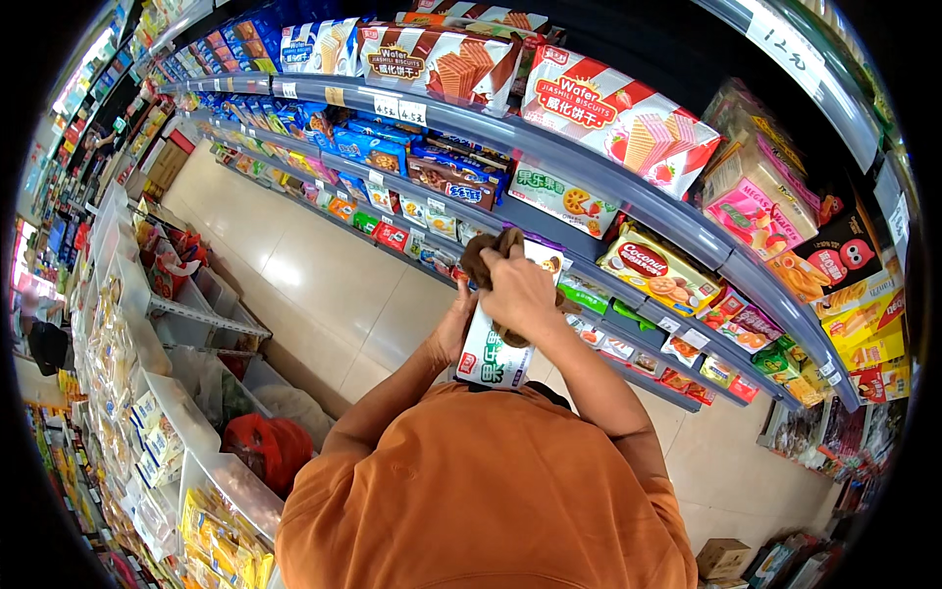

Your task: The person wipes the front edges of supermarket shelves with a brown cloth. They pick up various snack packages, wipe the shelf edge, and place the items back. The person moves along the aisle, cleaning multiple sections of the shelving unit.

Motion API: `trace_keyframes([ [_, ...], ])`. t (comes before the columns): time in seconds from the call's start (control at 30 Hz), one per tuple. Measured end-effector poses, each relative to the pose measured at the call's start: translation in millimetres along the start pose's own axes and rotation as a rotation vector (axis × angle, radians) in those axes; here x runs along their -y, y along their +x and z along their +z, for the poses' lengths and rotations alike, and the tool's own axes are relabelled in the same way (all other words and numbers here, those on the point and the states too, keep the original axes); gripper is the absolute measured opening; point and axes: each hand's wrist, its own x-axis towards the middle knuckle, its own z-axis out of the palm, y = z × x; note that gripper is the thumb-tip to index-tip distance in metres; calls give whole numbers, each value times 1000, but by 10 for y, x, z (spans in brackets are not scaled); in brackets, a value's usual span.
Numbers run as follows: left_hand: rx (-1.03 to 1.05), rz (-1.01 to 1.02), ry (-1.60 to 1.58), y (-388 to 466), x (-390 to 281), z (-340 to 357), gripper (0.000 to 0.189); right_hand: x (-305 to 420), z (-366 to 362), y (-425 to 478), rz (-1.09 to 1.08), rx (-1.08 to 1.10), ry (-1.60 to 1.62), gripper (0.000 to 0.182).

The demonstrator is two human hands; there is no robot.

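Observation:
A white biscuit packet with green lettering and a purple edge (486,352) is held upright in front of my chest. My left hand (454,324) grips it along its left side. A brown cloth (482,258) is bunched in my right hand (519,291), which lies over the upper part of the packet; part of the cloth hangs below the palm onto the packet's face. A similar white packet with green lettering (563,199) lies on the shelf just beyond my hands, beside a yellow coconut biscuit packet (659,272).
Curved shelf edges (456,105) with price tags cross ahead, under large wafer packets (618,118). Lower shelves hold more biscuits. On the left stand translucent plastic bins (202,420) of packaged food and a red plastic bag (268,453). A cardboard box (723,559) sits at the bottom right.

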Motion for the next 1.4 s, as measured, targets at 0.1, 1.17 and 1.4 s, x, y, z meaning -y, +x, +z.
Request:
trace_keyframes([
  [0.1,-37,94,-4,9,-36,96,65,9,112,-107,-16,133,-39,38],
  [1.17,77,232,-214,-92,-361,-177,59,-671,-7,-209,-10,-267,939,51],
  [1.4,110,160,-138,-50,-281,-23,60,-518,-69,-94,-162,-304,675,53],
])
